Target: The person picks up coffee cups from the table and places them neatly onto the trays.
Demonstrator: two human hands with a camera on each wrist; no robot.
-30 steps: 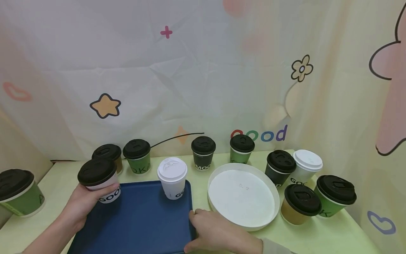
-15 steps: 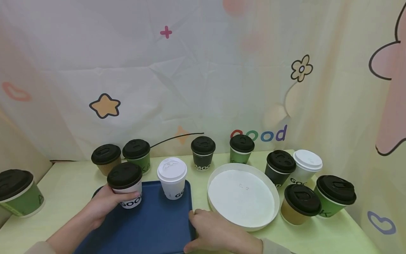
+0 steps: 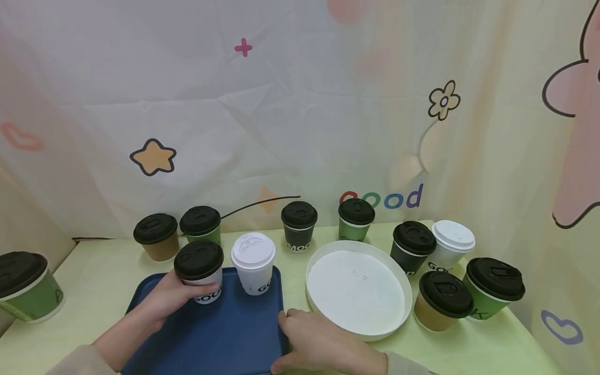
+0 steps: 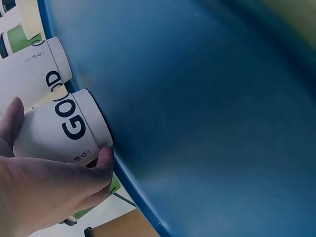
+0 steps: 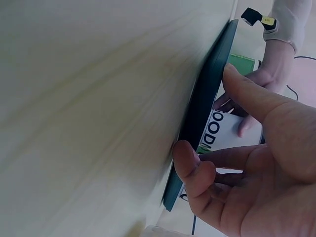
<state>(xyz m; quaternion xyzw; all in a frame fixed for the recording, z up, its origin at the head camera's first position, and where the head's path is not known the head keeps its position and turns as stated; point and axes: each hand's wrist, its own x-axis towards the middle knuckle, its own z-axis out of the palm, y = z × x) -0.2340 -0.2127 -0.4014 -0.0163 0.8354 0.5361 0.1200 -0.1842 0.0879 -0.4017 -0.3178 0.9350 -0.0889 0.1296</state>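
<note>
Navy-blue tray [image 3: 225, 330], black-lidded white cup [image 3: 199, 268]

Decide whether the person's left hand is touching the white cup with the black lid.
Touching. The left wrist view shows it plainly: the left hand grips the black-lidded white cup, its fingers right against the cup's side.

Our L hand [image 3: 174, 297] out fwd, thumb [image 3: 206, 289] & fingers wrapped in grip; L forearm [image 3: 131, 333] slants up fm lower L. Our R hand [image 3: 323, 338] nearer us, thumb & bent fingers pinching, R wrist [image 3: 372, 358] angled in fm R.
</note>
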